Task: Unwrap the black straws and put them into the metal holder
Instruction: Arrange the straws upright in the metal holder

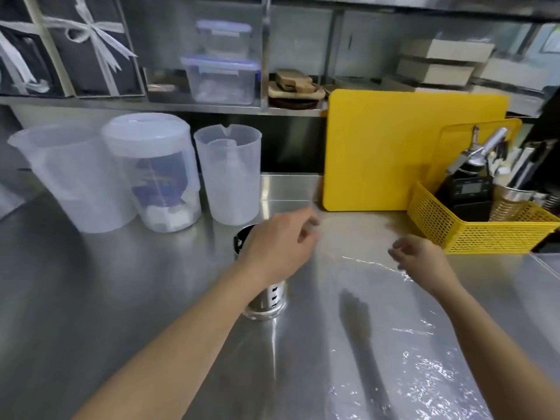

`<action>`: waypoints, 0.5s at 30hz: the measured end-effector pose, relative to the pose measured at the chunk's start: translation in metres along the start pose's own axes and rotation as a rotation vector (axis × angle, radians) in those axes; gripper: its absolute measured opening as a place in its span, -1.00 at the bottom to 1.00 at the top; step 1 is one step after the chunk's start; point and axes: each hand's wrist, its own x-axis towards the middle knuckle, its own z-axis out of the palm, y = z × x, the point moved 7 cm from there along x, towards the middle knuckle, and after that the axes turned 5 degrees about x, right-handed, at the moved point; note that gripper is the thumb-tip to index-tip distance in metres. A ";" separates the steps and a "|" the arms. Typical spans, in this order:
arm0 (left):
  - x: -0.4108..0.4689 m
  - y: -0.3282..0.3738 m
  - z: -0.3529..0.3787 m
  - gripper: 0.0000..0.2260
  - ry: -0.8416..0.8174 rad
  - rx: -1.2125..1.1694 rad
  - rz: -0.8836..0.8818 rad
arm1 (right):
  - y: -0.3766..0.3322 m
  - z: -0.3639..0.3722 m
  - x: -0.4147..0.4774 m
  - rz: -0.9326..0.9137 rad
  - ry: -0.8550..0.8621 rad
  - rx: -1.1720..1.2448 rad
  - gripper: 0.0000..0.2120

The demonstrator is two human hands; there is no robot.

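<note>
The left hand (278, 241) is hovering over the metal holder (266, 298), its fingers loosely curled and blurred; whether they are pinching anything cannot be told. The forearm is crossing in front of the holder, hiding most of it, so only a dark part of the rim and the perforated lower wall are showing. The holder is standing upright on the steel counter (121, 298), just in front of the clear jugs.

To the right, the right hand (421, 256) is hanging above the counter with fingers bent and slightly parted, near the edge of a sheet of clear plastic wrapping (424, 359); whether it is touching the wrapping cannot be told. The wrapping is lying crinkled and flat over the right part of the counter. A long dark streak (360, 334) is showing under or on it, too blurred to say whether it is a straw or a shadow.

Along the back, from the left, a clear measuring jug (69, 177), a lidded clear container (151, 171) and another clear jug (230, 174) are standing side by side. A yellow cutting board (394, 153) is leaning upright farther right, and a yellow basket (485, 234) with utensils is sitting at the right edge. Above, a shelf (181, 106) is carrying stacked lidded boxes (222, 77).
</note>
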 end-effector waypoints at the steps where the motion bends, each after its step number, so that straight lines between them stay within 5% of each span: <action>1: -0.002 0.000 -0.016 -0.87 0.079 -0.027 0.025 | -0.018 0.005 -0.001 -0.037 -0.008 0.041 -0.94; 8: -0.004 -0.068 -0.066 -0.93 0.375 -0.217 -0.046 | -0.112 0.048 -0.026 -0.223 -0.114 0.342 -0.93; 10: -0.005 -0.088 -0.060 -0.98 0.348 -0.281 -0.065 | -0.120 0.065 -0.031 -0.228 -0.144 0.339 -0.82; 15: -0.009 -0.127 -0.013 -0.51 0.007 -0.239 -0.146 | -0.127 0.105 -0.037 -0.180 -0.286 0.353 -0.34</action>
